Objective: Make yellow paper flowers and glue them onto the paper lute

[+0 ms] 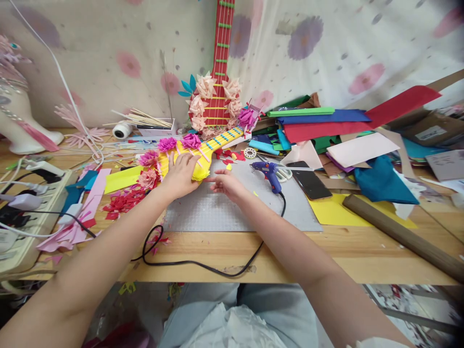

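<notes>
My left hand (pixel 181 176) lies with its fingers spread over the body of a small yellow paper guitar (pixel 216 143). Its thumb side touches a yellow paper flower (pixel 201 173) on the lower edge. Magenta paper flowers (pixel 191 141) and pink ones (pixel 148 178) trim the guitar's rim. Just right of the yellow flower, my right hand (pixel 227 185) hovers over the grey cutting mat (pixel 232 215), fingers apart and slightly curled. A small yellow petal (pixel 228 167) shows just above it; whether it touches the fingers, I cannot tell.
A purple glue gun (pixel 267 174) lies beside white scissors (pixel 284 173) and a phone (pixel 310 181); its black cord (pixel 203 263) loops along the front. Behind stands a red guitar (pixel 219 104). Coloured paper (pixel 326 133) is piled right; a power strip (pixel 47 212) sits left.
</notes>
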The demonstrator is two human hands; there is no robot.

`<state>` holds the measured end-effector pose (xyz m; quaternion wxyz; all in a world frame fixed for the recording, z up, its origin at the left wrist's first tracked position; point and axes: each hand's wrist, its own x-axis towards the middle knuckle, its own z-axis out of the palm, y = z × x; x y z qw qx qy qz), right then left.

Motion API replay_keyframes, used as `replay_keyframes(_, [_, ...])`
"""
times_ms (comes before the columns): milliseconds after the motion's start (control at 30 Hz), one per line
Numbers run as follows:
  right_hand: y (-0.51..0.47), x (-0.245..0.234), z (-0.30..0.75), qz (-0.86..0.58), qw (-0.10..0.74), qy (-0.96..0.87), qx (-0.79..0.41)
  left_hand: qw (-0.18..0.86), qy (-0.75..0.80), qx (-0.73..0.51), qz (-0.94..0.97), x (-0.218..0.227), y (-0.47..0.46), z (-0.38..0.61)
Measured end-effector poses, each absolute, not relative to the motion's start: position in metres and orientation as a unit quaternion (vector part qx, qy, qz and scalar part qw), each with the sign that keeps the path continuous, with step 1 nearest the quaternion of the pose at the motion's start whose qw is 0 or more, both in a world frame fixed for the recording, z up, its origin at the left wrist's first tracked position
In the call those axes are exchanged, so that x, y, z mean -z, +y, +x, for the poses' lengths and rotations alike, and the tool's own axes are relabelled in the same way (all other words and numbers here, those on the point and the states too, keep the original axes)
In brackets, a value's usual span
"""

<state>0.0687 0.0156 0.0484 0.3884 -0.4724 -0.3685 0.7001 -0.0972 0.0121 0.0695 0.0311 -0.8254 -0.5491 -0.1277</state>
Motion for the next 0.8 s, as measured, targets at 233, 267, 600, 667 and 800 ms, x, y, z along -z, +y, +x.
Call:
replay_keyframes(233, [0.008, -0.046, 0.089, -0.482, 0.350, -0.446, -0.669, 0.044, -0.527, 0.141, -0.837, -0.062, 0.015, -0.094])
replay_keyframes(267, [0.006, -0.046, 0.095, -0.477, 0.336, -0.468, -0.664, 0.046, -0.526, 0.146, -0.837, -0.062, 0.016, -0.093])
replay_keyframes(600, [-0.008, -0.039, 0.202, -0.412, 0.214, -0.653, -0.599, 0.044, -0.459, 0.354, -0.814, -0.059, 0.006, -0.039])
replay_keyframes(667, [-0.014, -0.047, 0.232, -0.433, 0.204, -0.664, -0.574, 0.036, -0.418, 0.373, -0.828, -0.039, -0.002, -0.024])
replay_keyframes(800, [-0.016, -0.052, 0.290, -0.545, 0.264, -0.635, -0.481, -0.013, -0.388, 0.350, -0.853, -0.001, -0.010, -0.010])
